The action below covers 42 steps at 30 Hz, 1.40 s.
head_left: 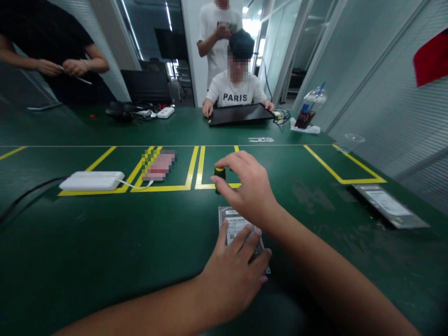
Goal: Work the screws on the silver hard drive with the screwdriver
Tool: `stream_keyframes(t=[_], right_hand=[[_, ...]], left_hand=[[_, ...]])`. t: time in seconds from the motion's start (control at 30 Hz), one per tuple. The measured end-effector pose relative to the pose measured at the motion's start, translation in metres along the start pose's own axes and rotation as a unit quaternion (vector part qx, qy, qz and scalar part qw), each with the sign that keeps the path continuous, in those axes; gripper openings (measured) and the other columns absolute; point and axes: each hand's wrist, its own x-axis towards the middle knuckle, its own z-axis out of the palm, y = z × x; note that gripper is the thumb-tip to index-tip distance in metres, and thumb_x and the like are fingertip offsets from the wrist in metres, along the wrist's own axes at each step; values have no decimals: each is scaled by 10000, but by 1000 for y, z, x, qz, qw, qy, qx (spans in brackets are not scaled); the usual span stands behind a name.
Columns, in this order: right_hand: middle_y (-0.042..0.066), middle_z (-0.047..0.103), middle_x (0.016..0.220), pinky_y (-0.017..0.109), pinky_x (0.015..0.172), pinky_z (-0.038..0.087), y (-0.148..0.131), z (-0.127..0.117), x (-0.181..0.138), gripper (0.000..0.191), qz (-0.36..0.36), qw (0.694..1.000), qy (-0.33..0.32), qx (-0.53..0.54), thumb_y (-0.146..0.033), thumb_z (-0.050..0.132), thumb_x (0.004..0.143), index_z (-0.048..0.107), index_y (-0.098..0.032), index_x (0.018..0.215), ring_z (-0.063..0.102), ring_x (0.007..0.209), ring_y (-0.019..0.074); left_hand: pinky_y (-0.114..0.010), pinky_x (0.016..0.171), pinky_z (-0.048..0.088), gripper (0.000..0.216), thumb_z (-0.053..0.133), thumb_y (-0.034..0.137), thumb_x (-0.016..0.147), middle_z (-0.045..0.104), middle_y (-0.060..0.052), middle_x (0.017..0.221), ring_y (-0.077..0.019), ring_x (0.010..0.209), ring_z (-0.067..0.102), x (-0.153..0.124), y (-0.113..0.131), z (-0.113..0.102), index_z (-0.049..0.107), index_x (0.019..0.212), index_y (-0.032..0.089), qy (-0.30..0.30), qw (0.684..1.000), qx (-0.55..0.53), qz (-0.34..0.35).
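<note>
A hard drive with a white label lies on the green table in front of me, partly hidden under my hands. My left hand rests across it, fingers spread over the label and bent at its right edge, holding it against the table. Above the drive's far left corner stands a screwdriver with a dark green and yellow handle, its thin shaft pointing down to that corner. The thumb and index finger of my right hand are closed around the handle; the exact tip contact is too small to make out.
To the right lies a flat metal device with a white label. A white power bank with a cable sits at left near a pixelated phone. Across the table, a seated person holds a black panel; a drink cup stands nearby.
</note>
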Motion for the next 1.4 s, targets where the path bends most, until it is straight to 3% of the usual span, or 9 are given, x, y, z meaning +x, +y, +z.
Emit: stream_keyframes(t=[0.27,0.43,0.7,0.87,1.07,1.4], right_hand=[[62,702,1020,346,843,442,0,1,-1,185,-11,1000,10,-3,-160,560,858,640,-152,1024,583,914,202],[75,662,992,358,867,449,1,1,-1,165,1,1000,-4,9,-291,611,893,642,-163,991,579,960,213],[62,689,1022,361,861,439,2,2,-2,152,0,1000,8,-2,-202,572,879,621,-180,1021,580,930,208],[65,658,977,362,871,444,2,1,0,119,3,1000,3,9,-280,623,886,631,-187,959,575,960,210],[62,689,1010,361,860,442,3,1,0,155,-4,1000,14,-4,-204,587,876,628,-169,1022,584,925,205],[54,713,995,349,871,459,3,1,-1,138,-13,1000,22,10,-170,531,884,646,-174,961,614,931,195]], left_hand=[[-755,1131,109,438,402,481,1024,412,-105,1533,-340,1434,323,1,0,-2,471,1407,282,-5,1000,2,0],[-753,1135,79,442,402,473,1025,412,-112,1530,-346,1435,318,0,0,-2,469,1413,273,-5,1000,0,1],[-744,1141,77,440,427,474,1017,433,-101,1515,-345,1424,339,1,-1,-2,484,1407,278,-3,1000,2,3],[-734,1147,78,442,441,476,1011,448,-103,1501,-341,1415,349,1,-1,-1,497,1402,277,3,1000,6,2],[-747,1137,82,439,432,467,1015,435,-106,1511,-343,1420,337,1,-1,-1,490,1404,270,6,1000,2,4],[-739,1141,102,441,434,474,1013,430,-97,1518,-339,1425,336,1,-1,-3,485,1409,284,0,1000,4,1]])
